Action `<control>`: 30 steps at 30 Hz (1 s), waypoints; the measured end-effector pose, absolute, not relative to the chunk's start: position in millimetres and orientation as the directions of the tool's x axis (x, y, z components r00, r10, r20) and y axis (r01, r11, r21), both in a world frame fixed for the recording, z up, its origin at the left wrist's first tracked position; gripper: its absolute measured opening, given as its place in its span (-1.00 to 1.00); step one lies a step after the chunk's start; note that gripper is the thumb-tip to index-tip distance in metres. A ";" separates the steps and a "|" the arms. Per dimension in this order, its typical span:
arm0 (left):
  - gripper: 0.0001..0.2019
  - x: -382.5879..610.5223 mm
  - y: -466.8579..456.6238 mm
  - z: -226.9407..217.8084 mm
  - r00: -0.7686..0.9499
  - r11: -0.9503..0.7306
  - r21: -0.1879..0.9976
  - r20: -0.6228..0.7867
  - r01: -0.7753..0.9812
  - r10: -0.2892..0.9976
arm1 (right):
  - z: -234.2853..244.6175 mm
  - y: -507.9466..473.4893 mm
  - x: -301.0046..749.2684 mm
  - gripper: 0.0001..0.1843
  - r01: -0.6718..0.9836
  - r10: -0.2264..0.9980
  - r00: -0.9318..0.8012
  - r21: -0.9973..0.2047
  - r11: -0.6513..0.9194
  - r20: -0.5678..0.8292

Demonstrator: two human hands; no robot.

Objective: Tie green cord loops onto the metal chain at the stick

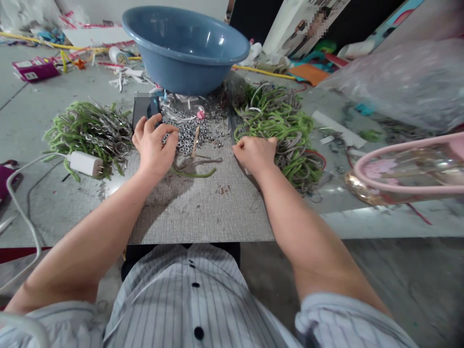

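1. Two hands are at work in front of the basin (184, 48), so I place everything from it.
2. Left of the basin and nearer me lies the left pile (89, 130), green and grey cord tangled with chain. A white charger (85, 163) rests on its near edge, and its cable runs out of frame.
3. The left hand (154, 145) sits in front of the basin's left side, fingers curled, tips down at the rings (206, 129). Thumb and forefinger are close together, but I cannot tell whether they pinch one. A dark phone (145, 108), partly blurred, lies between this hand and the basin.
4. The rings are spread straight in front of the basin, I judge so that either hand can reach them. A stick (195, 140) lies among them, and a few loose cords (192, 170) lie nearer me.
5. The right hand (255, 153), in front of the basin's right side, is clenched with knuckles up against the near edge of the right pile (282, 123). The fist hides whether it grips a cord.
6. Far right of the basin, a pink-handled clear bag (398, 169) is cut off by the frame; I cannot make out its contents.
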State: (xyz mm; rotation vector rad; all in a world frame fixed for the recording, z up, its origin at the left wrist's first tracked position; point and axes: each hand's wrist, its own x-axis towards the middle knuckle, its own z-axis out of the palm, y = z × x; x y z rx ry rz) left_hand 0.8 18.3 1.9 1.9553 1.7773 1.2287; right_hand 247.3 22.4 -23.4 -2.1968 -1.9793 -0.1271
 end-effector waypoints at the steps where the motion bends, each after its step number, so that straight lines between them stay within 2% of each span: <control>1: -0.85 0.8 18.2 1.9 -0.078 -0.238 0.650 0.418 0.722 0.905 | -23.2 22.2 247.6 -0.71 0.992 0.978 0.108 -0.077 -0.095 0.178; 9: -0.85 -0.2 19.7 -3.8 -0.014 -0.305 0.593 0.471 0.745 0.882 | -20.7 21.4 244.9 -0.66 0.989 0.980 0.135 -0.080 -0.124 0.144; 16: -0.86 0.2 18.6 -3.7 -0.003 -0.312 0.571 0.483 0.759 0.876 | -18.2 20.5 243.2 -0.72 0.984 0.978 0.162 -0.092 -0.151 0.129; 19: -0.86 0.3 18.2 -3.0 -0.002 -0.314 0.577 0.480 0.754 0.877 | -15.0 17.9 242.1 -0.77 0.975 0.973 0.183 -0.149 -0.162 0.143; 22: -0.85 0.9 17.7 -2.2 0.002 -0.308 0.583 0.465 0.752 0.886 | -9.5 13.9 238.8 -0.84 0.931 0.961 0.241 -0.314 -0.188 0.138; 24: -0.85 1.4 17.3 -1.7 0.003 -0.304 0.586 0.457 0.751 0.889 | -5.8 11.2 235.5 -0.85 0.847 0.959 0.253 -0.508 -0.157 0.125; 27: -0.85 1.2 17.2 -1.3 0.003 -0.306 0.587 0.459 0.750 0.888 | -1.7 8.5 230.3 -0.79 0.532 0.965 0.261 -0.829 -0.172 -0.033; 28: -0.85 0.8 17.3 -1.3 0.004 -0.308 0.588 0.460 0.748 0.888 | -0.9 8.1 229.1 -0.79 0.396 0.962 0.245 -0.892 -0.216 -0.124; 30: -0.85 -0.2 17.7 -1.7 0.007 -0.312 0.591 0.460 0.744 0.888 | 0.0 7.8 228.0 -0.80 0.181 0.944 0.172 -0.933 -0.312 -0.282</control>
